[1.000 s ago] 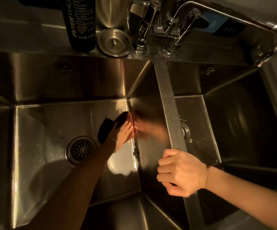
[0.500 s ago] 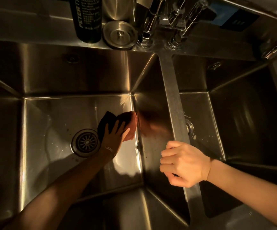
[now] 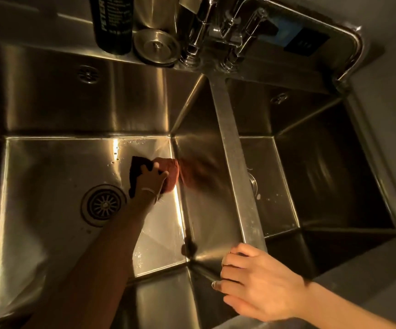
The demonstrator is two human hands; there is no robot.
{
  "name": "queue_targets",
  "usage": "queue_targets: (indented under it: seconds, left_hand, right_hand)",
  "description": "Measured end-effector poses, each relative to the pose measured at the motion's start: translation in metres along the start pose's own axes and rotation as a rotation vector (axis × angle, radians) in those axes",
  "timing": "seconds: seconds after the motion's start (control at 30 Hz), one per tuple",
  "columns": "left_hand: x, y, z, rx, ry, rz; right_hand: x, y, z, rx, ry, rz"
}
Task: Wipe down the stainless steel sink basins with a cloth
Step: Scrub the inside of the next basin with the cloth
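cloth (image 3: 168, 170) lies on left basin (image 3: 49, 186) floor, against the divider-side wall. left hand (image 3: 150, 186) presses it, fingers spread. right hand (image 3: 258, 288) curls over the divider (image 3: 230, 143). cloth looks soft, light, limp (probably damp): palm it flat, since it likely bunches.

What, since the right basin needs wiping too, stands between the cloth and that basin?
Only the steel divider, whose top the right hand grips; the left hand presses the cloth at its foot.

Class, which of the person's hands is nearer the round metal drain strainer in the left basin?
Left. The left hand presses the dark cloth just right of the drain strainer; the right hand grips the steel divider, farther away.
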State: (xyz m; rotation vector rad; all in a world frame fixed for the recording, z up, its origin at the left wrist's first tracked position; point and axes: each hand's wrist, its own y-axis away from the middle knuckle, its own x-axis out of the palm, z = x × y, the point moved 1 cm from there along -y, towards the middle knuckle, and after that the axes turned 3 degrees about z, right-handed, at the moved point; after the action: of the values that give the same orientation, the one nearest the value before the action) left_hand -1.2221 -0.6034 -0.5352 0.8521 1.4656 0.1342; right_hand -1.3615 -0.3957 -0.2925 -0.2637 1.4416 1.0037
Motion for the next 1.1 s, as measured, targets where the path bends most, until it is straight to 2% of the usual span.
queue_targets:
  seconds: [0.07,0.1,0.17,0.27,0.33,0.4,0.57,0.63,0.7,0.8,1.0,1.1]
  left_hand:
    - [-0.003,0.004,0.005,0.042,-0.016,-0.005]
    - [-0.002,0.008,0.007,0.049,0.061,-0.049]
    - [-0.002,0.019,0.012,0.086,0.37,-0.104]
    - [-0.02,0.047,0.004,0.229,0.693,-0.196]
    - [-0.042,0.069,-0.012,0.393,0.674,-0.354]
    - [-0.061,0.085,-0.031,0.454,0.612,-0.525]
    - [-0.082,0.108,-0.049,0.514,0.857,-0.738]
    - [-0.072,0.11,-0.053,0.525,0.901,-0.74]
    - [-0.062,0.108,-0.056,0.468,0.92,-0.659]
    - [-0.055,0.101,-0.052,0.439,0.798,-0.519]
    - [-0.07,0.11,-0.057,0.605,0.731,-0.669]
    - [-0.059,0.098,-0.054,0.555,0.679,-0.651]
  right_hand:
    - [0.003,0.0,-0.001,0.008,0.016,-0.02]
    - [0.005,0.001,-0.001,0.011,0.001,-0.032]
    - [0.008,0.002,-0.002,-0.003,-0.024,-0.064]
    - [0.01,0.002,-0.003,-0.012,-0.021,-0.109]
    - [0.01,0.001,-0.001,-0.015,-0.01,-0.115]
    - [0.009,0.0,0.0,-0.018,-0.002,-0.122]
    - [0.012,0.001,-0.001,-0.025,-0.018,-0.167]
    - [0.013,0.001,-0.003,-0.023,-0.032,-0.173]
    - [0.014,0.001,-0.004,-0.022,-0.021,-0.167]
    - [0.014,0.002,-0.001,-0.02,-0.043,-0.141]
    - [0.012,0.002,-0.001,-0.015,-0.031,-0.141]
    - [0.014,0.002,-0.001,-0.015,-0.041,-0.144]
